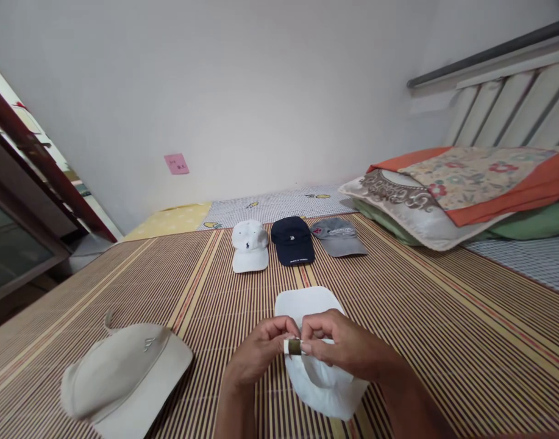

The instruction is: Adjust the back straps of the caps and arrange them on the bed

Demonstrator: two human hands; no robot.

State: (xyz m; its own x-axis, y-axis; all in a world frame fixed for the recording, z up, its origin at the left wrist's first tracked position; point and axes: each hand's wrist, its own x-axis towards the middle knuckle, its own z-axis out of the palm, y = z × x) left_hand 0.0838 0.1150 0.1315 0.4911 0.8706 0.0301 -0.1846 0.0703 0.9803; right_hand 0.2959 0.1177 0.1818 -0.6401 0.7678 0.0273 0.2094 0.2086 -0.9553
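A white baseball cap (327,390) lies upside down on the striped mat in front of me, its brim (306,302) pointing away. My left hand (263,347) pinches the cap's back strap near its dark metal buckle (294,347). From the other side, my right hand (341,344) grips the same strap, fingertips close to the left ones. The fingers partly cover the strap. To the left rests a beige cap (124,372) with a small logo and a loose strap end. Neither hand touches it.
Farther back stand a white cap (250,247), a navy cap (292,241) and a grey cap (338,238) in a row on the bamboo mat (206,292). Pillows (407,204) with an orange floral cover (484,177) are piled at the right, by the wall (283,91).
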